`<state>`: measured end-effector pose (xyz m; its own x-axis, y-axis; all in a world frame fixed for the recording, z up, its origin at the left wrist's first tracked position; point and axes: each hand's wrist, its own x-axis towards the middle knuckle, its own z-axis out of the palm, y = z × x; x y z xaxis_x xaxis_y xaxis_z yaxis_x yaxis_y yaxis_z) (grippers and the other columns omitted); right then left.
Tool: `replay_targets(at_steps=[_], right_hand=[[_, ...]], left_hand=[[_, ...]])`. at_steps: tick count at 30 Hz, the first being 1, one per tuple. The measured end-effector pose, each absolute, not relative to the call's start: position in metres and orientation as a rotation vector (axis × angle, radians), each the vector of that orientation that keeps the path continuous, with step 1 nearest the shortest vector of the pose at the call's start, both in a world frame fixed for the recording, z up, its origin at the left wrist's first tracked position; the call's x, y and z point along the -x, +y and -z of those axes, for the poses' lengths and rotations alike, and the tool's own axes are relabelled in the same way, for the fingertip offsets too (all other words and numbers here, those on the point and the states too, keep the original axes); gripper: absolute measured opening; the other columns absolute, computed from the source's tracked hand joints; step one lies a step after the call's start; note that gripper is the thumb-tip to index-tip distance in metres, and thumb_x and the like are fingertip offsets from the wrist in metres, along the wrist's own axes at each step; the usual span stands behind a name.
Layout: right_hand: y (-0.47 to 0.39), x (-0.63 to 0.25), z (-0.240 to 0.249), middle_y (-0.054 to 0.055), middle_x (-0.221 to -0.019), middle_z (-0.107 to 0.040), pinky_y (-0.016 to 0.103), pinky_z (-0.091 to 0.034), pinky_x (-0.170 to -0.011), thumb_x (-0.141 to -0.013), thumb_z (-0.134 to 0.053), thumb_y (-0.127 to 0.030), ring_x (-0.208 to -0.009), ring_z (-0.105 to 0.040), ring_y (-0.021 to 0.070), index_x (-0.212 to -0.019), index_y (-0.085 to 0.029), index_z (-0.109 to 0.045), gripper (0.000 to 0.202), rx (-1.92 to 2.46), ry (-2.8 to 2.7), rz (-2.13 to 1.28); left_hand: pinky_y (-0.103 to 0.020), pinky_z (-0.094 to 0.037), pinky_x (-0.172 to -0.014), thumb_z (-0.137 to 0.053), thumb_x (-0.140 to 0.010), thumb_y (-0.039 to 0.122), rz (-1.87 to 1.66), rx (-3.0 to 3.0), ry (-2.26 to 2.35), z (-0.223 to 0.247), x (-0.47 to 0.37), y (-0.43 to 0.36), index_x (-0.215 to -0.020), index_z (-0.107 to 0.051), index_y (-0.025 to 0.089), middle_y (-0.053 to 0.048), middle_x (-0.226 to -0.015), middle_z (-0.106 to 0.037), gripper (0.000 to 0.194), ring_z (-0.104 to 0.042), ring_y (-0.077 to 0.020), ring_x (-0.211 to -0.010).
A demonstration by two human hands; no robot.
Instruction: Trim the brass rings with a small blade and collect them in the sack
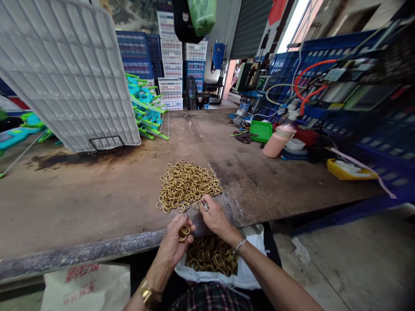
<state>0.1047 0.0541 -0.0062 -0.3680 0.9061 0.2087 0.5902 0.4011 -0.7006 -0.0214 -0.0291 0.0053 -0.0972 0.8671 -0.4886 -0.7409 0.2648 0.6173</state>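
Observation:
A heap of brass-coloured rings (186, 183) lies on the brown table near its front edge. My left hand (175, 242) is closed around a few rings (184, 233), just over the edge. Fingers pinched, my right hand (212, 216) touches the near right side of the heap and grips a small grey metal tool (205, 204); its exact kind is too small to tell. Under my forearms, an open white sack (251, 276) in my lap contains many more rings (210, 257), partly covered by my hands.
A ribbed white panel (74, 77) stands on the left, with green and turquoise plastic frames (149, 108) behind it. Rightward are a pink bottle (276, 142), a green tray (261, 131) and a yellow tray (350, 170). Stacked crates (170, 69) rise at the back.

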Motion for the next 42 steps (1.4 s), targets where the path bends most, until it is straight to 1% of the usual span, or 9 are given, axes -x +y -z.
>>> replay_targets(at_steps=[4, 10, 16, 21, 25, 29, 33, 38, 42], right_hand=[[0.039, -0.110, 0.003, 0.001, -0.078, -0.056, 0.024, -0.038, -0.066, -0.080, -0.041, -0.017, -0.071, -0.052, 0.0140, -0.086, -0.019, -0.049, 0.010, 1.143, -2.090, -0.764], [0.028, -0.111, -0.001, 0.001, -0.076, -0.056, 0.023, -0.038, -0.063, -0.080, -0.042, -0.016, -0.066, -0.051, 0.0129, -0.089, -0.020, -0.048, 0.011, 1.105, -2.128, -0.810], [0.027, -0.110, -0.006, 0.000, -0.073, -0.055, 0.023, -0.036, -0.062, -0.079, -0.042, -0.015, -0.064, -0.050, 0.0131, -0.088, -0.019, -0.049, 0.012, 1.096, -2.160, -0.848], [0.026, -0.109, -0.015, -0.001, -0.072, -0.053, 0.023, -0.035, -0.063, -0.085, -0.040, -0.025, -0.065, -0.048, 0.0121, -0.084, -0.019, -0.050, 0.012, 1.096, -2.093, -0.970], [0.025, -0.106, -0.016, -0.004, -0.065, -0.048, 0.021, -0.033, -0.060, -0.085, -0.041, -0.028, -0.062, -0.044, 0.0104, -0.074, -0.018, -0.050, 0.017, 1.111, -2.046, -1.062], [0.024, -0.104, -0.013, -0.006, -0.058, -0.043, 0.020, -0.031, -0.054, -0.083, -0.042, -0.028, -0.055, -0.040, 0.0091, -0.071, -0.018, -0.051, 0.018, 1.125, -2.000, -1.129], [0.026, -0.104, -0.011, -0.003, -0.059, -0.050, 0.021, -0.034, -0.058, -0.084, -0.040, -0.026, -0.058, -0.047, 0.0101, -0.070, -0.017, -0.051, 0.020, 1.095, -1.931, -1.203], [0.026, -0.108, -0.005, -0.002, -0.058, -0.050, 0.021, -0.032, -0.055, -0.083, -0.038, -0.020, -0.054, -0.045, 0.0106, -0.069, -0.018, -0.050, 0.018, 1.199, -2.056, -1.039], [0.020, -0.111, -0.001, -0.001, -0.060, -0.052, 0.022, -0.027, -0.054, -0.077, -0.042, -0.011, -0.054, -0.042, 0.0110, -0.075, -0.018, -0.053, 0.013, 1.174, -2.345, -0.894]], left_hand=[[-0.014, -0.034, -0.036, -0.069, -0.066, 0.043, -1.360, -0.301, 0.983, -0.006, 0.014, -0.024, -0.087, -0.053, 0.018, 0.005, -0.061, -0.054, 0.037, -0.053, -0.0076, -0.049], [-0.012, -0.021, -0.035, -0.068, -0.067, 0.042, -1.310, -0.370, 0.948, -0.007, 0.011, -0.026, -0.076, -0.048, 0.016, 0.008, -0.054, -0.044, 0.033, -0.037, -0.0018, -0.040], [-0.013, -0.020, -0.034, -0.064, -0.070, 0.043, -1.268, -0.433, 0.958, -0.011, 0.012, -0.031, -0.079, -0.051, 0.016, 0.008, -0.054, -0.043, 0.031, -0.034, -0.0023, -0.039], [-0.015, -0.023, -0.034, -0.061, -0.071, 0.047, -1.258, -0.614, 1.184, -0.009, 0.012, -0.032, -0.074, -0.051, 0.017, 0.008, -0.051, -0.044, 0.031, -0.034, -0.0035, -0.037], [-0.016, -0.029, -0.037, -0.056, -0.074, 0.047, -1.221, -0.838, 1.359, -0.006, 0.012, -0.035, -0.070, -0.051, 0.017, 0.007, -0.051, -0.044, 0.032, -0.036, -0.0040, -0.039], [-0.015, -0.024, -0.035, -0.055, -0.074, 0.049, -1.186, -0.713, 1.237, -0.006, 0.012, -0.037, -0.072, -0.048, 0.018, 0.007, -0.055, -0.046, 0.032, -0.035, -0.0037, -0.038], [-0.015, -0.023, -0.034, -0.058, -0.073, 0.046, -1.209, -0.619, 1.096, -0.007, 0.012, -0.037, -0.072, -0.048, 0.018, 0.007, -0.055, -0.046, 0.030, -0.034, -0.0034, -0.039], [-0.015, -0.024, -0.036, -0.057, -0.075, 0.045, -1.245, -0.633, 1.104, -0.005, 0.014, -0.038, -0.071, -0.047, 0.018, 0.007, -0.055, -0.046, 0.029, -0.035, -0.0037, -0.040], [-0.015, -0.025, -0.036, -0.054, -0.076, 0.047, -1.235, -0.691, 1.160, -0.003, 0.015, -0.039, -0.071, -0.046, 0.018, 0.007, -0.055, -0.045, 0.030, -0.035, -0.0039, -0.040]])
